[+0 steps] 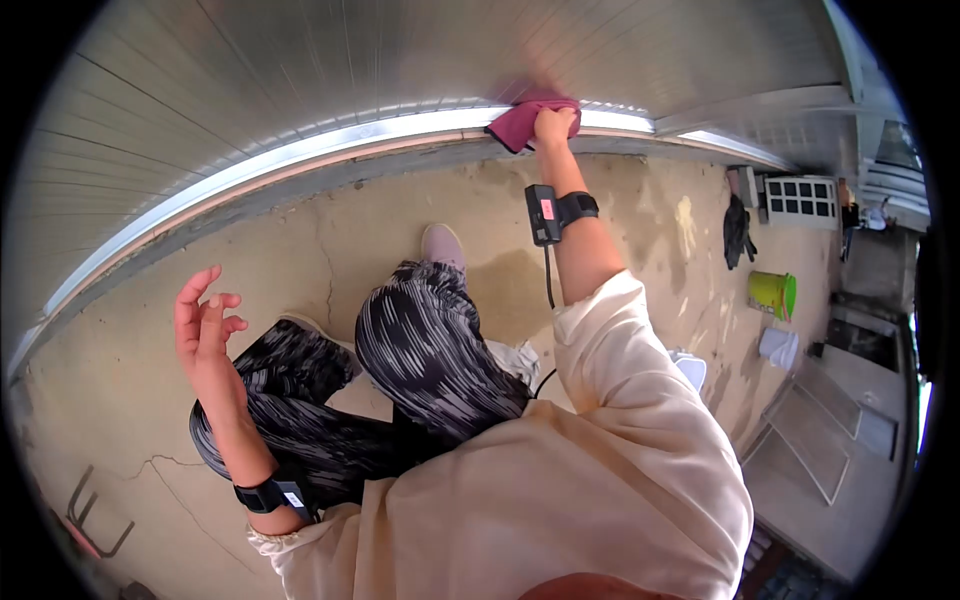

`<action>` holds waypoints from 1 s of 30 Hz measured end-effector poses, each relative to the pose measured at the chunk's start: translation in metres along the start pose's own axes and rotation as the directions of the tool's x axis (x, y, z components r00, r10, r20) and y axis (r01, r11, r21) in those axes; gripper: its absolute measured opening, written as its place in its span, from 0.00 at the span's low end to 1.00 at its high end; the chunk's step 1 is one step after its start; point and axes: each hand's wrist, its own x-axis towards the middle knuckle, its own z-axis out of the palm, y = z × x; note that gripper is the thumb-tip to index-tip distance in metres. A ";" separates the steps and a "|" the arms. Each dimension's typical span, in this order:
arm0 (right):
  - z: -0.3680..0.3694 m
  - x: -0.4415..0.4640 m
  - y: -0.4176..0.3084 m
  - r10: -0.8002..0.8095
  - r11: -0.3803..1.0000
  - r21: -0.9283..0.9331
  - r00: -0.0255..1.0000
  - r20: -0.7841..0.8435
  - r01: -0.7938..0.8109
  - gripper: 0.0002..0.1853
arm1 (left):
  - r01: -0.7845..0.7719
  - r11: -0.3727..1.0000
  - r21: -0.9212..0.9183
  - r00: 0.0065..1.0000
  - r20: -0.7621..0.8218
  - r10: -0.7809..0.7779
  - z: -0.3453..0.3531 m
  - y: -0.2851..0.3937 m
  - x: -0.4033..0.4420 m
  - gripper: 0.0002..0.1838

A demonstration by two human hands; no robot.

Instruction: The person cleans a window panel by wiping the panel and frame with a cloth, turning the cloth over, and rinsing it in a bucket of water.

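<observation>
Where the right arm reaches forward, its grip [556,124] is closed over one cloth [514,127], bunching the fabric, with the fingertips hard to make out. The cloth is a deep plum-maroon with a darker border, crumpled, one corner spread to the left of the knuckles and hanging over the lower edge of one pale metal strip [400,127]. That strip runs in a long curve along the foot of one ribbed metal panel [370,55]. The left grip [208,325] is raised well apart from the cloth, its fingers spread and loosely bent, holding nothing.

Two black straps are worn, one on the right forearm [578,208] and one on the left [262,495]; the right one carries a box [543,214] with a pink label and a cable. Below are two legs in black-and-white patterned trousers [415,340] and one plainly visible mauve shoe [443,246], on a cracked tan floor [360,210].

Farther right stand one yellow-green bucket [770,295], one white container [778,347] just beside it, one black crumpled item [737,235] and one white block [815,183] with rows of dark openings.
</observation>
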 end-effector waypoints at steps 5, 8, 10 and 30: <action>0.108 -0.174 -0.094 0.039 0.963 -0.267 0.964 0.263 0.034 0.39 | 0.001 1.000 -0.024 0.998 0.063 0.001 0.007 0.008 0.001 0.15; 0.164 -0.219 -0.123 0.041 0.764 -0.466 0.688 0.725 0.446 0.38 | 0.014 1.000 -0.023 0.999 0.052 -0.013 0.018 0.018 0.003 0.15; 0.136 -0.249 -0.164 0.106 0.957 0.058 0.527 0.843 -0.284 0.24 | -0.007 0.996 -0.094 1.000 0.004 0.008 0.018 0.019 0.001 0.14; -0.061 -0.362 -0.255 -0.364 0.916 0.398 0.308 0.879 -0.055 0.29 | 0.083 0.869 -0.488 0.924 0.364 0.116 0.007 0.045 -0.064 0.23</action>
